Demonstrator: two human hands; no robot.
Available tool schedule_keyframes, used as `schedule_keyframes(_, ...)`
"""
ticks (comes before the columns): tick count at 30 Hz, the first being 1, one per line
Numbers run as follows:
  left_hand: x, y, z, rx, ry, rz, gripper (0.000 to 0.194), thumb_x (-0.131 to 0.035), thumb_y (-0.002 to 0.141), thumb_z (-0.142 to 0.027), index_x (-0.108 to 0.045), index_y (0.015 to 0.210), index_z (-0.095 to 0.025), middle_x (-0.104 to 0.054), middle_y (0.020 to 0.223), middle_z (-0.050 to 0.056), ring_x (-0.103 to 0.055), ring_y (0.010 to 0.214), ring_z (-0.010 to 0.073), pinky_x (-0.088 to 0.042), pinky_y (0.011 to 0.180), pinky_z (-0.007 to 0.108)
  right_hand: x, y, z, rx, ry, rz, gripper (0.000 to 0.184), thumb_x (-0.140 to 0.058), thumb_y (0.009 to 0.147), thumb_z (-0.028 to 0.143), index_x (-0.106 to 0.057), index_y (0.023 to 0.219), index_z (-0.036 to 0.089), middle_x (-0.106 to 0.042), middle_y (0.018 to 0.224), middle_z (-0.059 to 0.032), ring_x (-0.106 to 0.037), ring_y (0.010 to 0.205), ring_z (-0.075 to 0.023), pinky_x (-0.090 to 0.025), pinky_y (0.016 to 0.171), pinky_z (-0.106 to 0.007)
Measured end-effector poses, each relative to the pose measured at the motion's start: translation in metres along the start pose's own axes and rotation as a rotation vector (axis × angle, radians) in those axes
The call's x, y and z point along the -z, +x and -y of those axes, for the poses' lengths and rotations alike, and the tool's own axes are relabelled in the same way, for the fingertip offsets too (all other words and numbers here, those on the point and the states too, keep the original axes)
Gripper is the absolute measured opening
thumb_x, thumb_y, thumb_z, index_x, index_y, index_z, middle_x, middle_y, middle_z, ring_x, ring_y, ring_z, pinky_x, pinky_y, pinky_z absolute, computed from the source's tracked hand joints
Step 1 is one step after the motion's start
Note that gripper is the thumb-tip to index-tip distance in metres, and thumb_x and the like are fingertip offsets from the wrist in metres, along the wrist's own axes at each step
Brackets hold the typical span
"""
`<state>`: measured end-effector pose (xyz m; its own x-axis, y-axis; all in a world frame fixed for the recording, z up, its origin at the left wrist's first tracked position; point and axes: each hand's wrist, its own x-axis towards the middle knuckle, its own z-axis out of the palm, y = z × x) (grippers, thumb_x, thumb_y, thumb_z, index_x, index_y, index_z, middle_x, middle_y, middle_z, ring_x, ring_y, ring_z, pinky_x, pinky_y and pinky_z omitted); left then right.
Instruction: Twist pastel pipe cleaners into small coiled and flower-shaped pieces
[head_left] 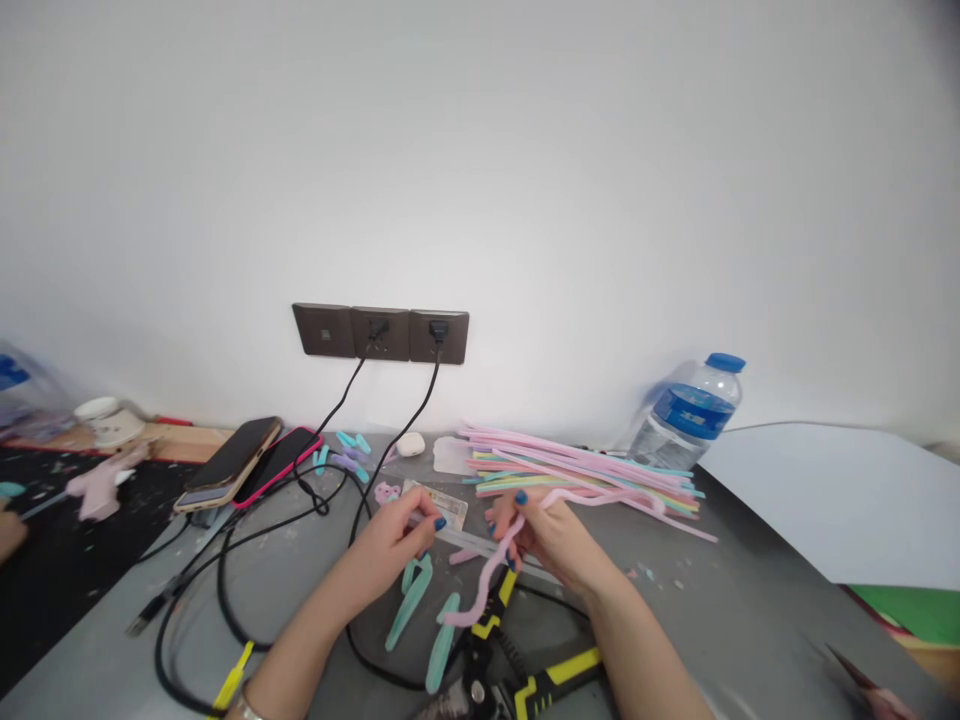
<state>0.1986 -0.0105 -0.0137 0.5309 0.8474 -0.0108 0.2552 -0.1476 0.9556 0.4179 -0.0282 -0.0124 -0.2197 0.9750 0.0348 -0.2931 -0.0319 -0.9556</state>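
Two bare hands are shown above a grey tabletop (300,590). A wavy pink pipe cleaner (491,578) is clamped between the thumb and fingers of the right hand (551,540); one end is hung down toward the lower left, above yellow-and-black pliers (480,672), while the other portion is extended rightward along the front of a bundle of pastel pipe cleaners (577,468). The left hand (397,535) is positioned apart from the right, with thumb and forefinger brought close together; whether anything is gripped between them cannot be told. A translucent strip (476,541) is seen running from near the left fingertips to behind the right hand. Below the hands, two folded teal pipe-cleaner pieces (409,612) are placed beside the pliers. A printed card (448,505) is partly covered behind the left hand, near a small pink coiled piece (386,492). Farther left, short teal and purple pieces (352,455) are scattered beside a pink-edged smartphone (277,466) and a black smartphone (234,460). Black plugs are seated in a wall socket panel (325,331). At right, a blue-capped water bottle (686,418) is tilted behind the bundle. At far left, another person's hand (9,532) is partly visible near a pink glue gun (100,487).
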Motion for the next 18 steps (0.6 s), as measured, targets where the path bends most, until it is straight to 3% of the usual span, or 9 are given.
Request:
schedule_keyframes(4, -0.001, -0.001, -0.007, 0.014, 0.014, 0.021, 0.018, -0.046, 0.087, -0.035, -0.044, 0.079, -0.019, -0.039, 0.061, -0.007, -0.037, 0.055, 0.0104, -0.028, 0.052, 0.021, -0.002, -0.004, 0.004, -0.063, -0.166, 0.103, 0.028, -0.076, 0.071, 0.042, -0.070, 0.070, 0.015, -0.060, 0.058, 0.0005, -0.051, 0.046, -0.0102, -0.040, 0.045, -0.021)
schedule_keyframes(7, -0.001, -0.001, -0.011, 0.018, 0.021, 0.039, 0.016, -0.045, 0.088, -0.033, -0.044, 0.080, -0.020, -0.038, 0.060, -0.007, -0.036, 0.055, 0.0104, -0.028, 0.051, 0.021, -0.003, -0.005, 0.010, -0.048, -0.234, 0.146, 0.015, -0.076, 0.072, 0.030, -0.071, 0.076, 0.016, -0.064, 0.071, -0.0013, -0.055, 0.059, -0.0121, -0.044, 0.055, -0.022)
schedule_keyframes(11, -0.001, -0.002, -0.011, 0.015, 0.062, 0.038, 0.011, -0.045, 0.087, -0.028, -0.049, 0.083, -0.019, -0.040, 0.062, -0.007, -0.037, 0.055, 0.0108, -0.028, 0.052, 0.021, -0.004, -0.004, 0.009, -0.076, -0.233, 0.142, 0.026, -0.070, 0.078, 0.041, -0.070, 0.082, 0.015, -0.065, 0.073, -0.0027, -0.057, 0.062, -0.0128, -0.046, 0.059, -0.024)
schedule_keyframes(14, 0.000, -0.002, -0.011, 0.003, 0.153, 0.040, 0.018, -0.043, 0.087, -0.024, -0.059, 0.092, -0.018, -0.047, 0.065, -0.004, -0.040, 0.057, 0.0119, -0.029, 0.053, 0.022, -0.008, 0.000, 0.002, -0.114, -0.258, 0.166, 0.039, -0.061, 0.082, 0.053, -0.065, 0.080, 0.014, -0.063, 0.062, -0.0013, -0.057, 0.052, -0.0123, -0.045, 0.053, -0.024)
schedule_keyframes(18, 0.000, -0.001, -0.012, -0.034, 0.225, 0.046, 0.023, -0.041, 0.087, -0.021, -0.064, 0.090, -0.017, -0.056, 0.070, -0.001, -0.046, 0.063, 0.0137, -0.032, 0.058, 0.023, -0.015, 0.006, -0.008, -0.083, -0.353, 0.128, 0.040, -0.056, 0.083, 0.055, -0.056, 0.071, 0.017, -0.061, 0.053, 0.0003, -0.052, 0.040, -0.0105, -0.039, 0.043, -0.021)
